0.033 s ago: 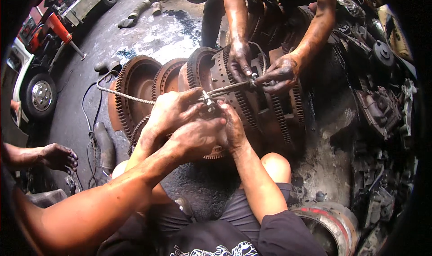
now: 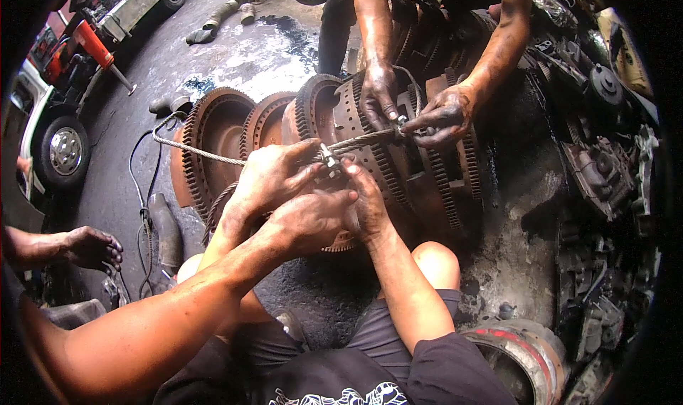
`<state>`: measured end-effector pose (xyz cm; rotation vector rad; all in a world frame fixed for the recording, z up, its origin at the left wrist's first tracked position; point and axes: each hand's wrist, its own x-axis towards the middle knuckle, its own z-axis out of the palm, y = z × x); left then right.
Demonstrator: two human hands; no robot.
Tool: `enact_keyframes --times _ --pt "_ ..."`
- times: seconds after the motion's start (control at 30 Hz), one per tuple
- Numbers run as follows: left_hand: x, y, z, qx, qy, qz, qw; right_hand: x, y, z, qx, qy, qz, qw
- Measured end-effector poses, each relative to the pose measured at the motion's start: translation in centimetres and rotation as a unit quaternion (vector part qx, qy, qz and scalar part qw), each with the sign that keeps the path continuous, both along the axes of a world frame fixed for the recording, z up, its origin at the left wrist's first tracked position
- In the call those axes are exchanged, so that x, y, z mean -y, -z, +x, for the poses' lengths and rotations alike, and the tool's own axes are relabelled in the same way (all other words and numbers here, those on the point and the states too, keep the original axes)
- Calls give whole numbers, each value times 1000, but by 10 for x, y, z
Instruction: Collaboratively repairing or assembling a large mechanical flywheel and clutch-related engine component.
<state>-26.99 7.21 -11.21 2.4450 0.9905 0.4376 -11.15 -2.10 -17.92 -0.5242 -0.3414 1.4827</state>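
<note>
A steel wire rope (image 2: pixel 206 152) runs across several rusty toothed flywheels (image 2: pixel 220 120). My left hand (image 2: pixel 274 174) is closed around the rope, its fingers beside a silver wire rope clip (image 2: pixel 329 161). Against the clip's lower right side, my right hand (image 2: pixel 366 202) holds with thumb and fingertips; its other fingers are partly hidden. A co-worker's arm (image 2: pixel 163 320) reaches over my left forearm, and that hand (image 2: pixel 313 220) sits between mine under the clip. Across from me, another person's hands (image 2: pixel 445 117) handle a second clip (image 2: pixel 402 123) on the rope.
At left, another dark-stained hand (image 2: pixel 92 248) hangs near a hose (image 2: pixel 166 231) and a black cable (image 2: pixel 139 184). Metal parts (image 2: pixel 605 170) are heaped at right. A ring-shaped housing (image 2: pixel 523 352) stands by my right leg. A truck wheel (image 2: pixel 64 149) is at far left.
The dark-stained hand at left has curled its fingers slightly. My hands and the clips stay in nearly the same place.
</note>
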Motion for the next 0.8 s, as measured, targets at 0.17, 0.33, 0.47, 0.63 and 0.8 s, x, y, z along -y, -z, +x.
enact_keyframes --times 0.17,0.33,0.47,0.63,0.8 --pt "-3 10 9 27 18 12 999 0 9 4 21 30 -10 999" --pt "2 -9 1 -7 9 43 999 -3 -2 -5 -77 -14 13 997" --pt "38 21 16 -174 329 372 850 3 7 5 -26 -1 25 999" --pt "38 -46 11 -25 67 -46 996 15 -9 3 530 171 75 828" --pt "26 -17 -22 11 151 165 975 13 -5 8 741 260 28 618"
